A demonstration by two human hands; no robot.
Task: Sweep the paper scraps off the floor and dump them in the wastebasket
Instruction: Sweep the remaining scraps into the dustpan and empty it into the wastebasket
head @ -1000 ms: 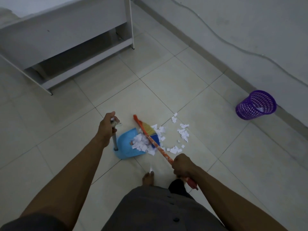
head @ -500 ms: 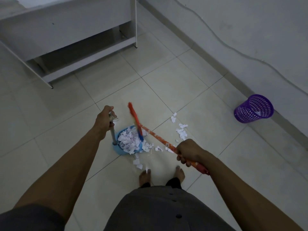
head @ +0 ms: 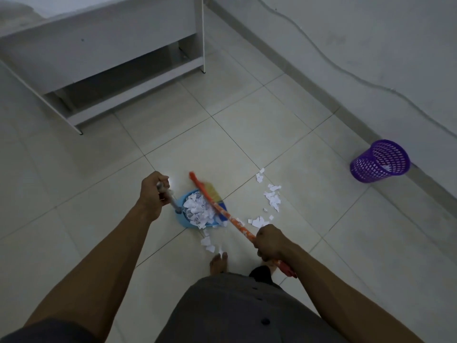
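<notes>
The right hand (head: pixel 270 241) is fisted round the broom (head: pixel 235 220), whose handle slants far-left over the dustpan (head: pixel 186 223). The left hand (head: pixel 152 191) grips the pan's upright handle. 1 heap of scraps (head: pixel 197 211) fills the pan. Loose scraps (head: pixel 273 200) lie on the floor (head: pixel 247 134) right of the brush, nearer the right hand. The wastebasket (head: pixel 380 160) stands far right, by the wall.

We are seeing white paper scraps (head: pixel 197 211) lying heaped in the blue dustpan (head: pixel 181 219), the orange-handled broom (head: pixel 223 215) slanting across its mouth, more scraps lying loose at its three and six o'clock, and the purple mesh wastebasket (head: pixel 379 160) sitting well apart at two o'clock.
</notes>
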